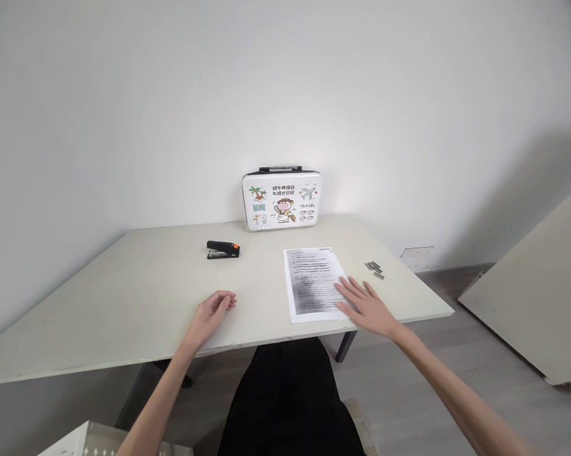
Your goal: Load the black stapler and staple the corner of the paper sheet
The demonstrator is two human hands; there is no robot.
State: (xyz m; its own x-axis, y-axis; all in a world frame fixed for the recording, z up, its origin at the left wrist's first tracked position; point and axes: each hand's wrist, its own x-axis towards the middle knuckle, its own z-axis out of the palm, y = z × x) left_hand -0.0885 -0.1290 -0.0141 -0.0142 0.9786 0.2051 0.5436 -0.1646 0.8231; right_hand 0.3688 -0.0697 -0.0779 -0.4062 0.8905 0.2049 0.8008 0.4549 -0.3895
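Printed sheets of paper (pixel 312 278), or a single sheet, lie on the table right of its middle; I cannot tell how many. My right hand (pixel 365 310) is spread flat with its fingertips over the right edge of the paper. My left hand (pixel 212 313) rests near the table's front edge with its fingers loosely curled in, and nothing shows in them. Beyond it lies a black stapler (pixel 223 249) with an orange end. Several small strips of staples (pixel 374 269) lie loose to the right of the paper.
A white case (pixel 282 201) with cartoon prints and a dark handle stands at the back of the white table (pixel 161 278), close to the wall. A white perforated basket (pixel 102 438) is low at the left. Right of the table stands a pale panel (pixel 537 291).
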